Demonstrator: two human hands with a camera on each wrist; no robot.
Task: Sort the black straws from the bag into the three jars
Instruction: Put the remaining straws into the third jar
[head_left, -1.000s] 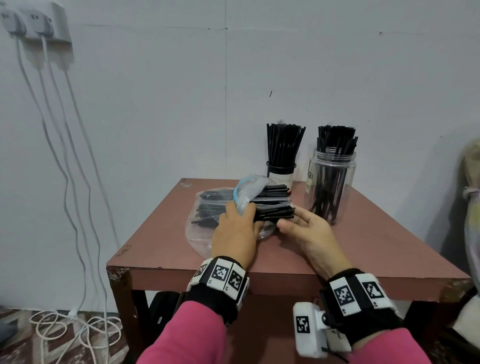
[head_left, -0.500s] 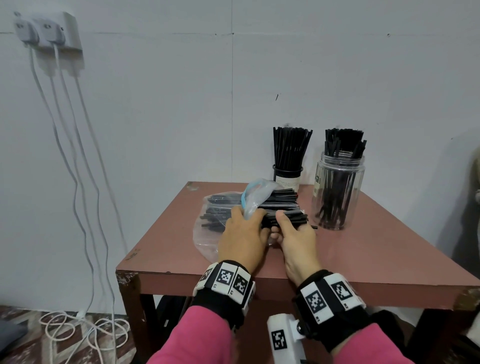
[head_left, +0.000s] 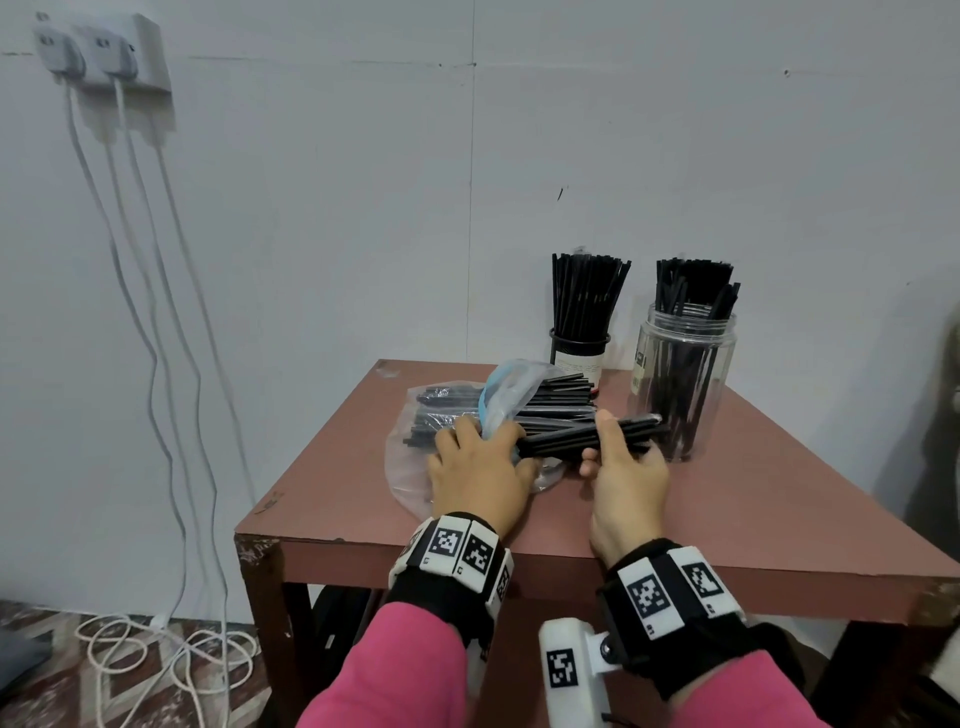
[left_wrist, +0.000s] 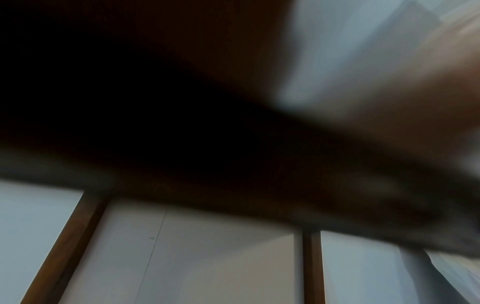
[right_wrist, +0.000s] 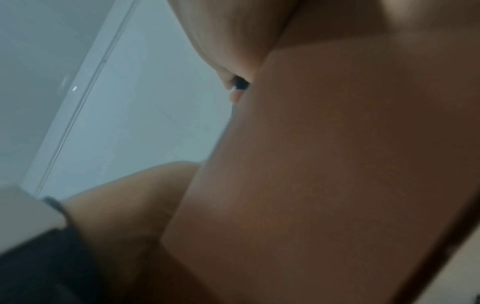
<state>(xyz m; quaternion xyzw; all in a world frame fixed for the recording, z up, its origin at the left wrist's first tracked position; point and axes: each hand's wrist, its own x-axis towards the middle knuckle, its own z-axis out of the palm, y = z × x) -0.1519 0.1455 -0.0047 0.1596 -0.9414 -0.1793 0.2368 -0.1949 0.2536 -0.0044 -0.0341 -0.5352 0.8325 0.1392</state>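
A clear plastic bag with a blue zip lies on the brown table, full of black straws. My left hand lies on the bag near its mouth, fingers bent over the plastic, holding it down. My right hand grips a bundle of black straws that sticks out of the bag toward the right. Behind stand a black-rimmed jar and a clear jar, both holding upright straws. A third jar is not in view. The right wrist view shows only my palm and a dark straw end.
The table stands against a white wall. White cables hang from a wall socket at the left and coil on the floor. The left wrist view is dark and blurred, showing table legs.
My right hand has closed round a bundle of straws and drawn it rightward out of the bag's mouth, toward the clear jar. The left hand stays on the bag.
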